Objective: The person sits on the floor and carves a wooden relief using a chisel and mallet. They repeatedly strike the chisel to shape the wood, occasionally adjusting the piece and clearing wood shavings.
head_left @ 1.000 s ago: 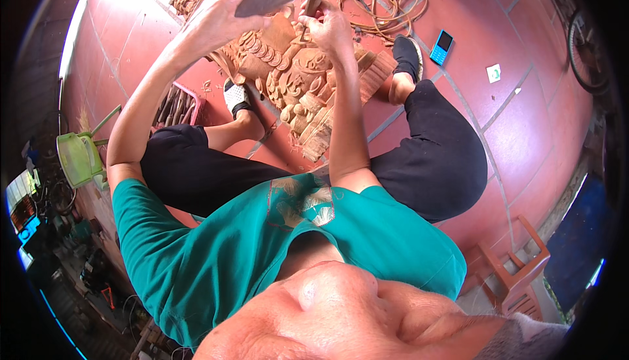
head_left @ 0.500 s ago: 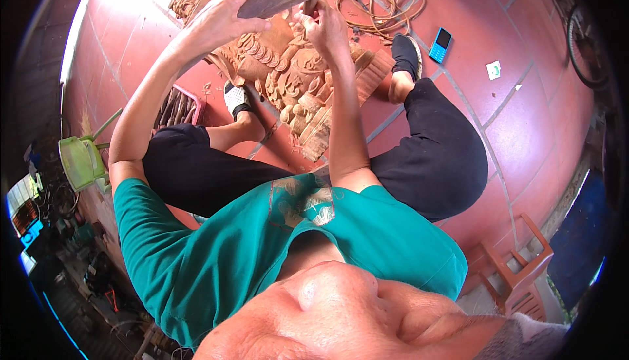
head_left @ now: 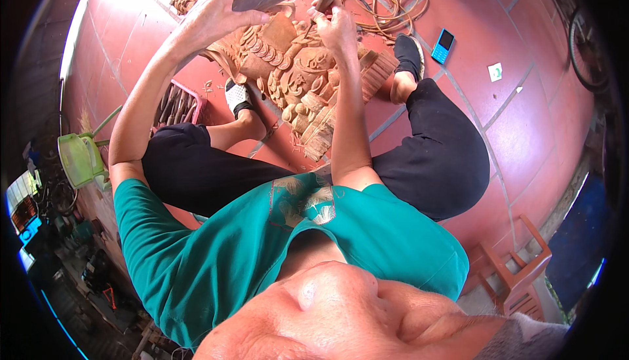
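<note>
Wood carving is brown, deeply cut, intricate.

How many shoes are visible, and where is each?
2: left of the carved brown wood, a white and black shoe; right of it, a dark shoe. Others may be hidden.

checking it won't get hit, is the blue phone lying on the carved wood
No, the blue phone lies on the red tiled floor, apart from the carved wood.
</note>
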The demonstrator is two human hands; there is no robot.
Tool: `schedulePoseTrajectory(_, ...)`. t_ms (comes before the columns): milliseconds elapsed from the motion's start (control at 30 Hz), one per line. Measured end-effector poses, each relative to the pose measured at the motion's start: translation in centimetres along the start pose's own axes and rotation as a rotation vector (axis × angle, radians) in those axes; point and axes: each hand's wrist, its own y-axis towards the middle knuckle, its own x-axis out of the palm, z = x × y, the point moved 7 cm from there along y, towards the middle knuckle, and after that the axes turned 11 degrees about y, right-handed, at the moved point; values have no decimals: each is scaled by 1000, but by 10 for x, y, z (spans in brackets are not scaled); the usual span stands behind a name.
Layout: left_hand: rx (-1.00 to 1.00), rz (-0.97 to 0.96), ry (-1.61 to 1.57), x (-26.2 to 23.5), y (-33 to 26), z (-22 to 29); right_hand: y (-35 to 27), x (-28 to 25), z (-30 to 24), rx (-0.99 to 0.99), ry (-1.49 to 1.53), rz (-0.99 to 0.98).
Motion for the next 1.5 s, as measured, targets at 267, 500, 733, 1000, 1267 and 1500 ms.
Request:
schedulePoseTrajectory(267,9,-1,2,-14,5,23,0,3,-1,79,30,-30)
schedulePoseTrajectory(500,57,-145,274,13,12,6,2,5,-2,50,-7,-96)
schedulePoseTrajectory(733,-110,-124,16,2,16,24,0,4,-4,26,-12,-39)
schedulePoseTrajectory(1000,83,-98,146,14,17,-5,4,-11,14,9,6,108)
schedulePoseTrajectory(1267,20,-21,131,5,9,-17,9,-19,10,-146,1,175)
schedulePoseTrajectory(1500,47,0,139,4,8,-18,5,-9,14,-39,24,135)
